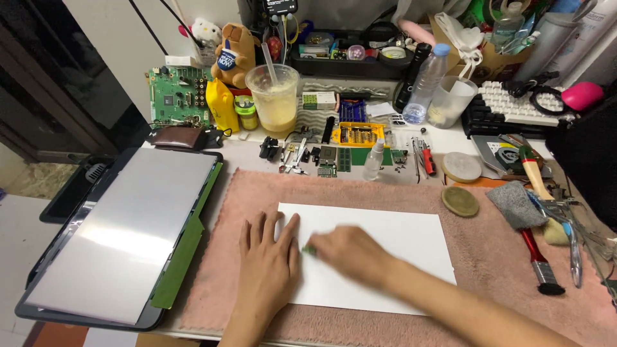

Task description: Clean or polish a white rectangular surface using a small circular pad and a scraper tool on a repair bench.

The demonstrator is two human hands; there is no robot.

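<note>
Head view: left hand (268, 257) flat, fingers spread, pressing white sheet (398, 244) on pink towel (385, 186). Right hand (344, 249) pinching small green piece (309, 249) on sheet's left part. Rest of sheet bare; brush (538, 257) lies untouched at right.

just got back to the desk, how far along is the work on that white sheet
Set up looks done: the white sheet lies flat on the pink towel, with brushes beside it. In hand: the left hand presses the sheet flat while the right hand pinches a small green piece on it. The small parts behind look untouched.
</note>
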